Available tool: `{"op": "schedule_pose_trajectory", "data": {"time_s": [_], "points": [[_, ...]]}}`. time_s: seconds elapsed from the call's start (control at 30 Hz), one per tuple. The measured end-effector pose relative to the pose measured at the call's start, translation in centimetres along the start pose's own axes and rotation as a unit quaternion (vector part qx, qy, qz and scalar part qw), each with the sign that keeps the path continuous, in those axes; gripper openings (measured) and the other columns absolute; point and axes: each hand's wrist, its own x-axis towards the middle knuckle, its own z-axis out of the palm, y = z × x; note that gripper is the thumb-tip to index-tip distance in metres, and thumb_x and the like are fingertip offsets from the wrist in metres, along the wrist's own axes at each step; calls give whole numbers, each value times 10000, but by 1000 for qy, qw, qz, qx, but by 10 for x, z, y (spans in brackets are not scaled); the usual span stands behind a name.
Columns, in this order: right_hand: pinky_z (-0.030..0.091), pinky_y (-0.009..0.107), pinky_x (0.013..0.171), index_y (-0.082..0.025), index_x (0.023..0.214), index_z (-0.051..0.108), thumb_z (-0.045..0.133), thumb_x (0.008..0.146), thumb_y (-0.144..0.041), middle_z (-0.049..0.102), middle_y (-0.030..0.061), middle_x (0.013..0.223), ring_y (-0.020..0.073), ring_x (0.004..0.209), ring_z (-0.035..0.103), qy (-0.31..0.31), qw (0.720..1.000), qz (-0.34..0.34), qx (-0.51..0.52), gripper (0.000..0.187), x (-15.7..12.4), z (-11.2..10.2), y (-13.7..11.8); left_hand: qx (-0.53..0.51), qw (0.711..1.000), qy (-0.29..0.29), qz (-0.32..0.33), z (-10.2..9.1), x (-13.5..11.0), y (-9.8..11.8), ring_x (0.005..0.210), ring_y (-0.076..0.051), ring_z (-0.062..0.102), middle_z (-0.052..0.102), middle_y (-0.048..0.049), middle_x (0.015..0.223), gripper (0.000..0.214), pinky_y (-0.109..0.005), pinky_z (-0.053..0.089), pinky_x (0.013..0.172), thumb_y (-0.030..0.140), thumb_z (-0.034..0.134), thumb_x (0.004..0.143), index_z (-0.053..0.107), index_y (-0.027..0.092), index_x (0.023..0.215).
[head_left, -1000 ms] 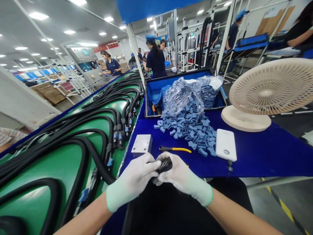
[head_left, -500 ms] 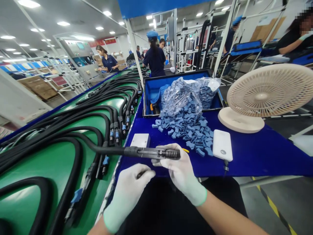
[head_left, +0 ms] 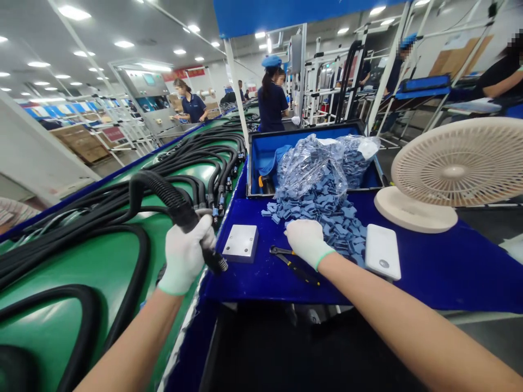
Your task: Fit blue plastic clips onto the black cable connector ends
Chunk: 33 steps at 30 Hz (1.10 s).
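My left hand (head_left: pixel 186 253), in a white glove, is closed around the end of a thick black cable (head_left: pixel 163 190), whose ribbed connector tip (head_left: pixel 220 264) points down at the edge of the blue table (head_left: pixel 449 267). The cable arches up and back over the green conveyor (head_left: pixel 61 326). My right hand (head_left: pixel 306 239), also gloved, reaches into the near edge of a pile of small blue plastic caps (head_left: pixel 327 209); its fingers curl down onto the caps, and what they hold is hidden. Black and yellow pliers (head_left: pixel 292 264) lie just left of that hand.
A small white block (head_left: pixel 241 242) sits left of the pliers, a white power bank (head_left: pixel 383 251) to the right, and a beige fan (head_left: pixel 445 174) beyond. A blue bin (head_left: pixel 261 147) holds bags of caps. Several black cables cover the conveyor. Other people work at the far stations.
The cable end left my right hand and is now held by my left hand alone, moved left and raised. My right hand went forward to the pile of caps.
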Motion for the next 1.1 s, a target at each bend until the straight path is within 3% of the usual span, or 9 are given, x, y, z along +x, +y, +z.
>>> {"op": "schedule_pose_trajectory", "data": {"time_s": [0.13, 0.27, 0.37, 0.47, 0.57, 0.67, 0.83, 0.97, 1.1], "points": [[539, 422, 877, -49, 1129, 709, 580, 923, -238, 675, 292, 1062, 343, 1027, 703, 14, 1000, -11, 3, 308, 2, 13, -12, -12, 999, 1, 48, 4, 38, -7, 433, -80, 358, 402, 82, 539, 249, -229, 364, 449, 294, 736, 828, 633, 159, 1010], [533, 450, 872, -36, 1126, 683, 538, 884, -145, 642, 297, 1127, 374, 1022, 691, 38, 998, -35, 28, 302, 5, 24, -7, 6, 999, -3, 44, 5, 51, -18, 431, -87, 375, 429, 78, 530, 252, -235, 369, 451, 311, 726, 826, 633, 159, 1003], [516, 423, 885, -46, 1134, 685, 560, 829, -90, 680, 243, 1060, 359, 1010, 685, 40, 994, -74, 67, 333, 12, 25, 2, 19, 999, -13, 37, 7, 52, -27, 436, -88, 369, 433, 78, 532, 251, -242, 372, 460, 311, 713, 830, 636, 154, 1010], [491, 299, 876, -121, 1159, 718, 626, 779, -85, 724, 134, 1056, 254, 986, 686, 18, 982, -137, 131, 393, 16, 20, 6, 43, 999, -16, 25, 10, 51, -35, 437, -91, 369, 437, 79, 535, 245, -241, 360, 458, 307, 714, 811, 635, 160, 990], [465, 226, 734, -177, 1058, 760, 688, 832, -256, 733, 29, 945, 171, 856, 672, -7, 959, -197, 206, 250, 16, 12, -6, 87, 996, -8, 24, 13, 51, -39, 459, -107, 430, 490, 62, 546, 241, -242, 364, 471, 324, 724, 806, 637, 167, 966], [413, 245, 639, -168, 947, 772, 712, 846, -386, 695, 1, 794, 151, 725, 617, 2, 919, -246, 309, 248, 16, 5, -31, 133, 991, -17, 23, 12, 54, -39, 470, -126, 471, 529, 52, 544, 244, -253, 380, 490, 336, 714, 821, 645, 160, 976], [385, 233, 623, -145, 870, 718, 663, 840, -249, 662, -5, 742, 118, 654, 557, -22, 850, -287, 441, 122, 28, 5, -76, 182, 981, -59, 24, 4, 62, -33, 635, -173, 598, 650, -12, 656, 182, -295, 474, 662, 314, 686, 836, 672, 141, 890], [368, 219, 544, -137, 754, 624, 653, 833, -272, 600, -11, 639, 106, 555, 518, -63, 834, -285, 469, 159, 41, 15, -98, 186, 980, -61, 26, 1, 65, -36, 699, -179, 596, 663, -20, 726, 194, -304, 474, 700, 315, 698, 819, 685, 138, 895], [404, 216, 541, -123, 790, 656, 699, 811, -350, 614, -3, 671, 108, 557, 522, -97, 815, -284, 495, 231, 54, 26, -107, 161, 985, -65, 16, 6, 64, -38, 679, -163, 572, 641, -14, 745, 208, -293, 478, 674, 312, 691, 818, 660, 136, 926]]}}
